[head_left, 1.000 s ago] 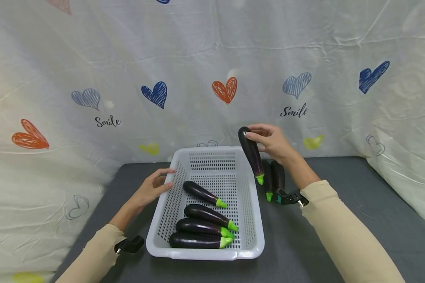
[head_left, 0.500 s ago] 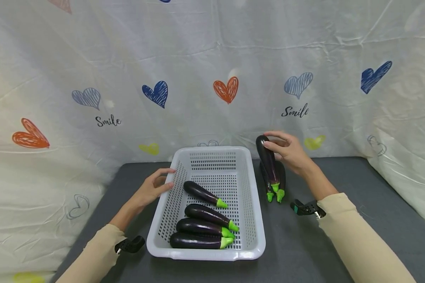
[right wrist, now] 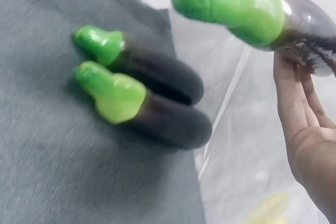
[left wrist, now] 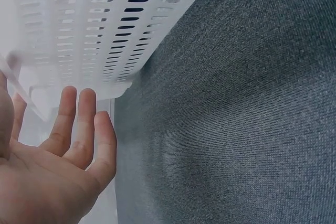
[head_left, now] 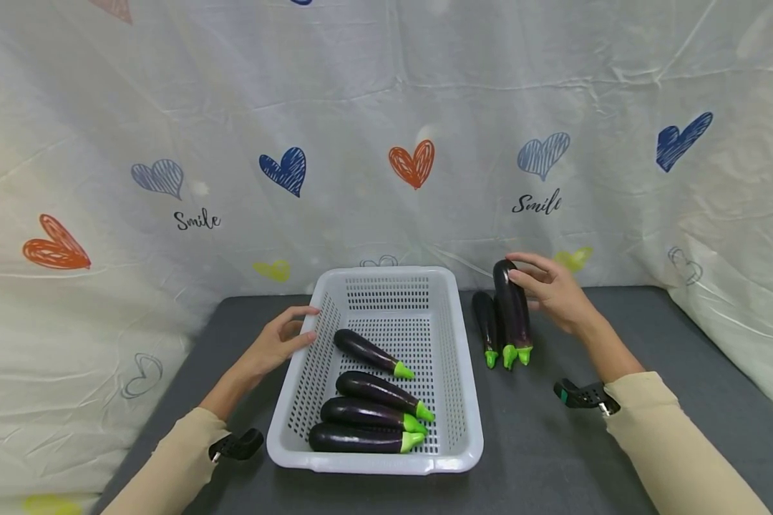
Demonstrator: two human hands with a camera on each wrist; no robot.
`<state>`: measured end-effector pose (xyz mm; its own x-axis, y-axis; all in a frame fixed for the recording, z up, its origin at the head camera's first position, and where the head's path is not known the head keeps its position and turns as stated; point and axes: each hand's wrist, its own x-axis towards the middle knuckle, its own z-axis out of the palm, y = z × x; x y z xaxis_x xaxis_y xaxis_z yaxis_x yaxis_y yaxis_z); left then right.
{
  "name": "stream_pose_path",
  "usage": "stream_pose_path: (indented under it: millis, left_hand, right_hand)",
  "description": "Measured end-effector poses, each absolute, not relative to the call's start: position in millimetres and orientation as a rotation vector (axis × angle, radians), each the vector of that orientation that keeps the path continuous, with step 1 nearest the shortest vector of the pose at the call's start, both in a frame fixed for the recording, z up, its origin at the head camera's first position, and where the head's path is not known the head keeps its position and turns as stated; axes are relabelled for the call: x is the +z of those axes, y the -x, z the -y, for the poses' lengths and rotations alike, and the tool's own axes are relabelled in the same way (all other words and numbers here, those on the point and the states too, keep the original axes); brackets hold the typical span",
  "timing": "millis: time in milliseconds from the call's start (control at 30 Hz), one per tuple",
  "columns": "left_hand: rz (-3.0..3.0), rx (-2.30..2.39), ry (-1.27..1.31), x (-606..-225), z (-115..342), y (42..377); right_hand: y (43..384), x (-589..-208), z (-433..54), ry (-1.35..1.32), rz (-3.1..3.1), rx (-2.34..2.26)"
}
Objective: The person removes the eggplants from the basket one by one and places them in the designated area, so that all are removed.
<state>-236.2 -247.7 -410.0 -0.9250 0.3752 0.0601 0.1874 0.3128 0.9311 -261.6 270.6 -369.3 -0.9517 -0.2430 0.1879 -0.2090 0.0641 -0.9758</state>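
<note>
My right hand grips a dark purple eggplant near its rounded end, its green stem end pointing down toward me. In the right wrist view that eggplant is raised above two others lying side by side on the table. From the head view it partly covers one of them; the other eggplant shows fully. My left hand touches the left rim of a white perforated basket with relaxed fingers. In the left wrist view its fingers are spread beside the basket's outer wall.
Several eggplants lie inside the basket, stems toward the right. The table has a dark grey cloth. Behind it hangs a pale sheet printed with hearts, reaching the table's back edge.
My right hand has carried its eggplant right and down, from beside the basket's right rim to over the pair on the table. The left hand stays at the rim.
</note>
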Motion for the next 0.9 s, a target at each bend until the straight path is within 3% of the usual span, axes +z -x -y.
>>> stream_pose_path:
  millis: [900]
  left_hand:
    - [-2.397,1.672,-0.515,-409.8,247.8,235.4]
  right_hand:
    - [238.6,-406.9,-328.3,0.315,-2.411,-1.856]
